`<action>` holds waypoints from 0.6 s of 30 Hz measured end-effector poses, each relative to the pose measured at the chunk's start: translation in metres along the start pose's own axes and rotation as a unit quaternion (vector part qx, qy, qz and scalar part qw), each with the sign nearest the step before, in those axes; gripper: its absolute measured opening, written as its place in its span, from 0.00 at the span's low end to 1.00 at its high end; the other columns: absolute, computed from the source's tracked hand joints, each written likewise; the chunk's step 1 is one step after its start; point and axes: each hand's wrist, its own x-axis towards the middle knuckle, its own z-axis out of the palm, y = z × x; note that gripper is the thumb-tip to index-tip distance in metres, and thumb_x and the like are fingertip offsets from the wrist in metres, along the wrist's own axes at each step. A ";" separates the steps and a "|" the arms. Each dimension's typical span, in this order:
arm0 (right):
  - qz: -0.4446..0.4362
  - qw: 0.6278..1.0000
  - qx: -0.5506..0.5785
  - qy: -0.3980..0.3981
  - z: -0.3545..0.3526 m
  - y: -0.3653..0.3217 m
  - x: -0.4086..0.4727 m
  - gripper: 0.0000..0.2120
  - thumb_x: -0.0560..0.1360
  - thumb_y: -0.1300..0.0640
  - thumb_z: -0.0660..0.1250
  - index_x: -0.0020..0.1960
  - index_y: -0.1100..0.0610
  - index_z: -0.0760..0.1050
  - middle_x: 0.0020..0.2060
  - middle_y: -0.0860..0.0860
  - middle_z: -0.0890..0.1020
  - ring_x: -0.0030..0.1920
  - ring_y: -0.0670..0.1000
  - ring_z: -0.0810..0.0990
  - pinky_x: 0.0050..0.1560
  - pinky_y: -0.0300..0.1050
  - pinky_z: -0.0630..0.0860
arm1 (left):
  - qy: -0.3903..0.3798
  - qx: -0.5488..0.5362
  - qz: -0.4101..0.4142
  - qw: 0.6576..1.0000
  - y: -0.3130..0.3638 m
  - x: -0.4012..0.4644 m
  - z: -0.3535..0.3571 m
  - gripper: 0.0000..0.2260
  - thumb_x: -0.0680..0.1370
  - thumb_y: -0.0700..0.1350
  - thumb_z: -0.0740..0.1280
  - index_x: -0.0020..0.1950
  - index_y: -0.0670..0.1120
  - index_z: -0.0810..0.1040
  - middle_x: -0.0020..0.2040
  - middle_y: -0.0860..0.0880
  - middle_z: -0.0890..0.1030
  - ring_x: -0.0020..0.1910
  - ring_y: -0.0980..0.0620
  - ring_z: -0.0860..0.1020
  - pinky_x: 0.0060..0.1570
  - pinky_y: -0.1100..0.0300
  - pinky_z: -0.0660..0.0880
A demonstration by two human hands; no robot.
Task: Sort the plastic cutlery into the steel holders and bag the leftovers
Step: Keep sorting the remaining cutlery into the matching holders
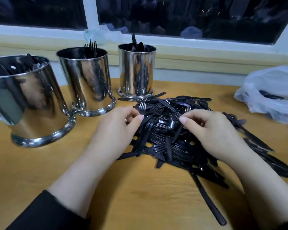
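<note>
A heap of black plastic cutlery (176, 140) lies on the wooden table (140, 196), forks, knives and spoons mixed. My left hand (116, 128) pinches black pieces at the heap's left side. At the heap's right, my right hand (213, 130) pinches a thin black handle (168, 105) that slants up to the left. Three steel holders stand at the left and back: the left holder (28, 103) holds dark pieces, the middle holder (86, 80) has forks sticking up, the right holder (136, 70) shows a few dark tips.
A white plastic bag (269, 93) with a dark piece inside lies at the table's right edge. A window sill (206, 52) and dark window run along the back, with crumpled clear plastic (103, 34) on the sill. Loose knives (256, 143) spread to the right of the heap.
</note>
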 end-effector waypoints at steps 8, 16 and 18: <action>0.015 0.999 0.042 -0.011 0.016 0.003 -0.002 0.06 0.80 0.47 0.67 0.47 0.41 0.82 0.40 0.36 0.82 0.40 0.39 0.78 0.36 0.29 0.68 | -0.016 0.195 0.004 0.981 0.007 0.027 0.024 0.17 0.81 0.63 0.63 0.57 0.52 0.82 0.48 0.55 0.76 0.50 0.50 0.76 0.47 0.53 0.73; 0.037 0.995 0.089 0.002 0.017 0.007 0.002 0.08 0.80 0.48 0.67 0.44 0.44 0.82 0.36 0.38 0.81 0.35 0.39 0.76 0.36 0.28 0.69 | -0.038 0.249 -0.012 0.968 0.008 0.037 0.031 0.18 0.82 0.61 0.65 0.62 0.51 0.82 0.54 0.52 0.76 0.54 0.48 0.76 0.48 0.54 0.73; 0.041 0.994 0.101 0.011 0.017 0.006 0.002 0.08 0.80 0.48 0.67 0.44 0.45 0.82 0.33 0.38 0.80 0.32 0.39 0.75 0.35 0.28 0.68 | -0.037 0.241 -0.010 0.970 0.009 0.035 0.030 0.15 0.82 0.60 0.66 0.61 0.52 0.82 0.51 0.53 0.74 0.53 0.49 0.75 0.49 0.54 0.73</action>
